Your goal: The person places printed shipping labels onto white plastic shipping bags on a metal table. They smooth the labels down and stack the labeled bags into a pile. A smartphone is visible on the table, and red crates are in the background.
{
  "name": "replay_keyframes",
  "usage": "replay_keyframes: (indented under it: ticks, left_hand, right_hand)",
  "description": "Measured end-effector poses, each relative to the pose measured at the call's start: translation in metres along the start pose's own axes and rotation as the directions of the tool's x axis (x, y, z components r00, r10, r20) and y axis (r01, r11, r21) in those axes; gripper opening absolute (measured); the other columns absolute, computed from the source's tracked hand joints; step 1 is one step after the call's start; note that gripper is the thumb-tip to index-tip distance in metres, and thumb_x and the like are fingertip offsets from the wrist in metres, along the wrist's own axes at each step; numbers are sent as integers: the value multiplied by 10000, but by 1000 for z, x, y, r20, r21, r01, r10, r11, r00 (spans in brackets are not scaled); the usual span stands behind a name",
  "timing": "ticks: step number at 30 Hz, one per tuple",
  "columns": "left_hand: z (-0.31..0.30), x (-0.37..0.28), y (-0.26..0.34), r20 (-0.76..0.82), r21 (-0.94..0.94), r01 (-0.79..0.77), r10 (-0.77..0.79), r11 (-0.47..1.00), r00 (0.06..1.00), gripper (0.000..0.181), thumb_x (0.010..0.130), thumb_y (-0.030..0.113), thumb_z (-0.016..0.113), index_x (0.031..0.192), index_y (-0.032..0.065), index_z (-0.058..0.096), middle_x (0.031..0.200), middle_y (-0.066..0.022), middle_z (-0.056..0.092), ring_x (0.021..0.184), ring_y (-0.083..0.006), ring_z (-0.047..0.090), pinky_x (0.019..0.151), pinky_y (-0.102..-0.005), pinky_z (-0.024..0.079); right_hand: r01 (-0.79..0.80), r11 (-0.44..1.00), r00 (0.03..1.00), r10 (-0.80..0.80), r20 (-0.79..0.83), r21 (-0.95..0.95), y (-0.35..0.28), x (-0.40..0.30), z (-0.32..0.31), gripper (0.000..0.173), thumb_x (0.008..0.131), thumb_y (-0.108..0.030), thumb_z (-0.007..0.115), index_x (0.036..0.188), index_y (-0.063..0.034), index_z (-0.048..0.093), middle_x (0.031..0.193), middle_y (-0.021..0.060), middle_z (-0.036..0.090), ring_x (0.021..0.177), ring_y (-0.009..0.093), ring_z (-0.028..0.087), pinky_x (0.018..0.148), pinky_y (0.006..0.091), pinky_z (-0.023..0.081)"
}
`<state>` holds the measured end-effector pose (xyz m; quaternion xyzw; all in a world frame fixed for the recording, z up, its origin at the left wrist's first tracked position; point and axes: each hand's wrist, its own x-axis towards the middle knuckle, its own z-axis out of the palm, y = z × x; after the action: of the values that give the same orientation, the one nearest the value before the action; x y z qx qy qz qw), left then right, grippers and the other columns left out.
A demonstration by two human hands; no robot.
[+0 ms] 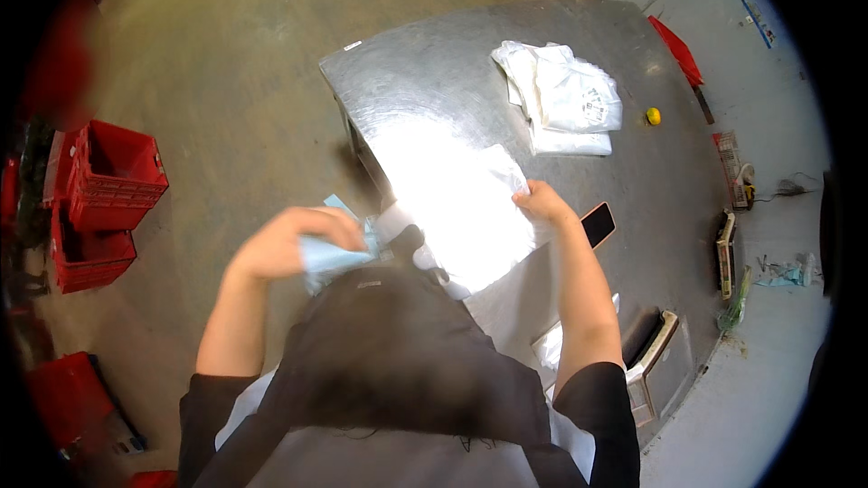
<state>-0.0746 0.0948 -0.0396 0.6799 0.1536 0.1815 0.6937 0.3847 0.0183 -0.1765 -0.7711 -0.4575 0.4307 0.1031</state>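
Observation:
My left hand (288, 237), blurred by motion, is closed around a light blue sheet or bundle (336, 254) off the table's near-left edge; its material is unclear. With thumb and fingers, my right hand (544, 202) grips the right edge of white plastic bags (475, 217) on the metal table (407, 68). Glare washes out most of these bags. Farther back lies a second pile of white plastic bags (576, 95), some bearing print. A dark-screened phone (598, 225) rests just right of my right forearm.
A small yellow round object (653, 116) sits right of the far pile. Stacked red plastic crates (122, 183) stand on the floor at left. A box-like device (654, 359) occupies the table's near right, by the wall (766, 169).

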Motion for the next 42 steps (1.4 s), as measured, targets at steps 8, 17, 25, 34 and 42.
replay_keyframes:
  ticks: [8, 17, 25, 34, 42]
  left_hand:
    - [105, 176, -146, 293, 168, 495, -522, 853, 801, 470, 762, -76, 511, 1197, 80, 597, 1289, -87, 556, 1199, -225, 504, 1028, -324, 369]
    - [172, 207, -196, 211, 65, 353, -359, 933, 909, 627, 701, -127, 539, 1305, 37, 505, 1438, -75, 406, 1156, -216, 528, 984, -319, 408]
    - [137, 166, -102, 478, 285, 299, -405, 911, 780, 419, 695, -70, 555, 1102, -2, 627, 1156, -147, 610, 1067, -218, 570, 960, -315, 421]
    - [106, 127, -151, 88, -347, 541, -548, 766, 832, 100, 801, 27, 605, 890, -9, 637, 1430, -59, 419, 1031, -167, 591, 844, -284, 479]
    - [101, 126, -136, 185, -566, 530, -529, 631, 828, 83, 819, -38, 586, 742, -5, 592, 1526, -119, 220, 801, -120, 611, 705, -249, 502]
  right_hand:
    - [222, 967, 975, -218, -41, 129, -6, 12, 8, 353, 767, -208, 685, 1028, 21, 619, 869, 172, 664, 812, 271, 631, 746, 360, 482]
    - [102, 910, 939, -221, -262, -403, -38, -37, -20, 188, 723, -147, 667, 832, -22, 578, 832, 190, 641, 841, 346, 626, 689, 428, 479]
    - [202, 878, 837, -385, -388, -434, -36, -102, 72, 170, 747, -142, 620, 909, -102, 586, 749, 120, 578, 741, 339, 582, 656, 451, 455]
    - [411, 827, 786, -535, -310, -383, -19, -123, 130, 397, 702, -229, 620, 1065, -68, 620, 914, 109, 596, 894, 297, 594, 812, 430, 463]
    - [449, 876, 885, -409, 223, -173, -10, -113, 128, 309, 819, -259, 576, 1059, -83, 658, 1096, 137, 632, 1010, 306, 587, 856, 410, 470]
